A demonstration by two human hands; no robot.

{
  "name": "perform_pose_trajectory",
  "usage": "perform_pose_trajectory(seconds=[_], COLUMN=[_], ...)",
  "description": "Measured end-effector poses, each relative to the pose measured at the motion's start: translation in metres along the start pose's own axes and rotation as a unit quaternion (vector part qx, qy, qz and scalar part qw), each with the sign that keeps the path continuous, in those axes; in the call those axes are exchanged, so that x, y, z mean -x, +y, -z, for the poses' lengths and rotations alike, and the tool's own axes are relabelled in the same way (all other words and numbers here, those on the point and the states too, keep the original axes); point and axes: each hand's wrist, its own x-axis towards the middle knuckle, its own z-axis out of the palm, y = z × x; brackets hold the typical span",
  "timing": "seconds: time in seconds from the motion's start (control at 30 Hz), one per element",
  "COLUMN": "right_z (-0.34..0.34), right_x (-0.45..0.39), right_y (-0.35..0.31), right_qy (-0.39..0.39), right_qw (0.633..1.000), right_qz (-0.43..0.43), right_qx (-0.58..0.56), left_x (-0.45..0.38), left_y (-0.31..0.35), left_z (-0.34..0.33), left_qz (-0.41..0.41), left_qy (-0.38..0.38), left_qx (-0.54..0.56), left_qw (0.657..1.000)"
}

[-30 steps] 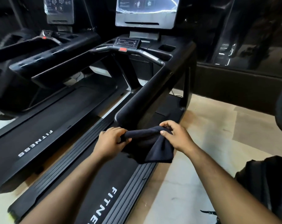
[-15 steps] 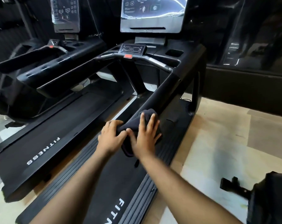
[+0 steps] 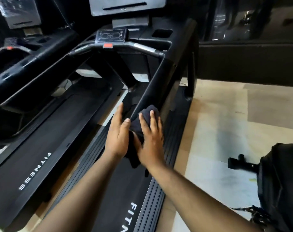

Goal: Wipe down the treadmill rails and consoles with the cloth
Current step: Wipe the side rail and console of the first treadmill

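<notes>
A dark cloth (image 3: 147,114) is bunched over the near end of the treadmill's right rail (image 3: 160,81). My right hand (image 3: 150,139) lies flat on the cloth with straight, spread fingers, pressing it onto the rail. Beside it, my left hand (image 3: 117,133) is flat against the cloth's left side, fingers straight and reaching along the inner face of the rail. The cloth's lower part hangs down between my wrists. Up front sit the small control panel (image 3: 111,36) with a red stop button (image 3: 108,45) and the lower edge of the console screen (image 3: 127,5).
A second treadmill (image 3: 31,52) stands close on the left, its belt (image 3: 35,169) marked FITNESS. The belt (image 3: 125,198) of the near treadmill runs under my arms. Pale floor (image 3: 217,123) lies to the right, with a black bag (image 3: 281,181) and a dark bracket (image 3: 239,163) on it.
A second ago both hands pinched the cloth in the air by the rail's end. They then laid it on the rail and flattened, and my view has moved closer.
</notes>
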Motion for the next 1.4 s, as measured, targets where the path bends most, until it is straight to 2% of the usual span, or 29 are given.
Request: perform_pose_trajectory(seconds=[0.07, 0.17, 0.23, 0.27, 0.37, 0.43, 0.47, 0.53, 0.57, 0.6, 0.63, 0.7, 0.8, 0.87, 0.97, 1.03, 1.13, 1.23, 1.3, 1.4], right_z=[-0.001, 0.004, 0.004, 0.001, -0.009, -0.020, -0.020, -0.020, -0.015, -0.005, 0.000, -0.003, -0.013, -0.006, 0.011, 0.013, 0.008, 0.005, 0.007, 0.012], right_x=[-0.021, -0.069, -0.072, -0.057, 0.011, 0.015, 0.001, -0.047, -0.066, -0.074, -0.074, -0.042, 0.019, 0.001, -0.076, -0.093, -0.037, 0.017, -0.011, -0.082], right_y=[0.018, 0.038, 0.035, 0.029, -0.004, 0.004, 0.016, 0.059, 0.074, 0.072, 0.062, 0.029, -0.014, -0.006, -0.001, -0.006, -0.016, -0.010, -0.001, 0.004], right_qy=[0.009, 0.067, 0.092, 0.095, 0.086, 0.078, 0.075, 0.108, 0.107, 0.072, 0.059, 0.096, 0.087, 0.055, 0.001, -0.011, 0.010, -0.024, -0.016, -0.005], right_qw=[0.999, 0.972, 0.950, 0.950, 0.966, 0.964, 0.953, 0.889, 0.872, 0.875, 0.885, 0.933, 0.981, 0.996, 0.997, 0.994, 0.999, 0.999, 1.000, 0.999], right_qz=[-0.014, -0.131, -0.182, -0.192, -0.146, -0.125, -0.139, -0.247, -0.301, -0.326, -0.325, -0.268, -0.096, -0.041, -0.071, -0.102, -0.030, 0.009, 0.006, -0.049], right_qx=[-0.050, -0.183, -0.235, -0.226, -0.198, -0.220, -0.259, -0.370, -0.372, -0.351, -0.328, -0.221, -0.143, -0.062, 0.028, 0.048, 0.039, -0.022, -0.008, 0.023], left_x=[0.001, -0.003, -0.005, -0.004, -0.004, -0.004, -0.004, -0.005, -0.004, -0.003, -0.002, -0.002, -0.004, -0.004, -0.002, -0.002, 0.000, 0.000, 0.000, -0.002], left_y=[-0.001, 0.001, 0.003, 0.002, 0.001, 0.000, -0.001, 0.000, 0.001, 0.002, 0.003, 0.000, -0.005, -0.007, -0.007, -0.008, -0.006, -0.003, -0.003, -0.004], left_z=[0.000, -0.001, -0.002, -0.001, 0.000, 0.000, 0.000, -0.001, -0.001, -0.002, -0.001, -0.001, 0.000, 0.000, 0.000, -0.001, 0.000, 0.000, 0.000, -0.001], left_qz=[-0.023, -0.022, -0.014, -0.014, -0.019, -0.018, -0.015, -0.006, -0.002, 0.000, 0.000, 0.002, -0.006, -0.016, -0.024, -0.022, -0.028, -0.015, 0.001, 0.001], left_qy=[-0.021, -0.067, -0.087, -0.088, -0.074, -0.071, -0.073, -0.078, -0.081, -0.081, -0.080, -0.075, -0.058, -0.044, -0.026, -0.019, -0.003, -0.008, -0.017, -0.018], left_qx=[-0.051, -0.115, -0.145, -0.144, -0.093, -0.084, -0.090, -0.102, -0.104, -0.105, -0.104, -0.089, -0.054, -0.023, 0.003, 0.003, 0.028, 0.042, 0.035, 0.008], left_qw=[0.998, 0.991, 0.986, 0.986, 0.993, 0.994, 0.993, 0.992, 0.991, 0.991, 0.991, 0.993, 0.997, 0.999, 0.999, 1.000, 0.999, 0.999, 0.999, 1.000])
